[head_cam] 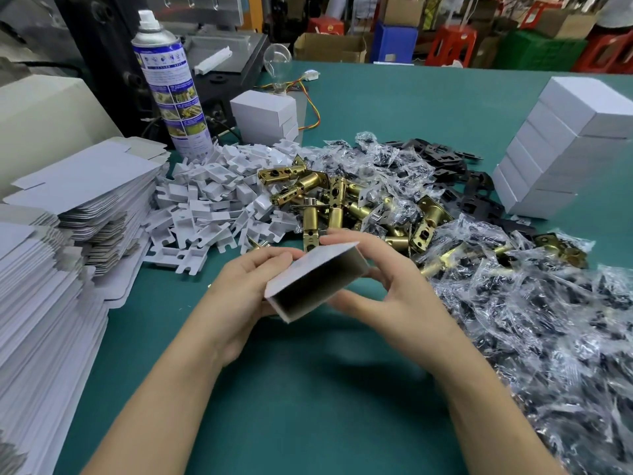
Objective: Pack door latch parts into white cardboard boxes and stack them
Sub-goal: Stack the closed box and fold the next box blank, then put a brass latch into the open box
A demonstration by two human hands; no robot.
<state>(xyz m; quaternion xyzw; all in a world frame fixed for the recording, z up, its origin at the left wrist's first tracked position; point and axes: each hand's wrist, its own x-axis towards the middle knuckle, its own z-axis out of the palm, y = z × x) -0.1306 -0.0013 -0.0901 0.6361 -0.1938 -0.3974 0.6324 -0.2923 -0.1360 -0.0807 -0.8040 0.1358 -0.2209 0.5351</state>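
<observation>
A person's two hands hold a small white cardboard box [308, 274] just above a green table [308, 389], near the middle. The box is tilted, its open end facing near and left. The left hand [245, 296] grips the box's left side with curled fingers. The right hand [387, 286] pinches its far right end, fingers on top. Just beyond lies a heap of brass door latches [329, 200], with white plastic pieces [205, 200] to their left and clear bags of dark parts [531, 303] to the right. Flat box blanks [78, 186] are piled at the left. Stacked white boxes [561, 142] stand far right.
</observation>
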